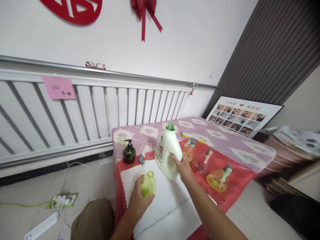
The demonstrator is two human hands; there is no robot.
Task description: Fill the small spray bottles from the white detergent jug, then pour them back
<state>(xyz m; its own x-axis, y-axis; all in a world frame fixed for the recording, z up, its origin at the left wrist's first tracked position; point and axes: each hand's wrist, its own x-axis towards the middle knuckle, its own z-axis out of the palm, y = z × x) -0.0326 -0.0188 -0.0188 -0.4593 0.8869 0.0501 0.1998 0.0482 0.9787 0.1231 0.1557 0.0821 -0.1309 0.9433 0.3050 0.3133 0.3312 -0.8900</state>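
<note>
White mat (172,206), red cloth (241,173) beneath, before you. Your left hand (138,200) grips one yellow-green bottle (150,185) over the mat; your right hand (184,167) grips one cream jug (167,155), just beyond.

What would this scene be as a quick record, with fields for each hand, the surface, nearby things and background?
Left hand: holding a see-through yellow-green plastic bottle, open-necked
Right hand: gripping a large pale-green plastic jug at its handle side
Surface: flat white sheet over shiny red cloth
Left of jug: round dark-green pump bottle; loose grey spray head
Right of jug: three see-through plastic spray bottles
Background: white metal radiator, pink paper note on it, red-framed glasses above
</note>
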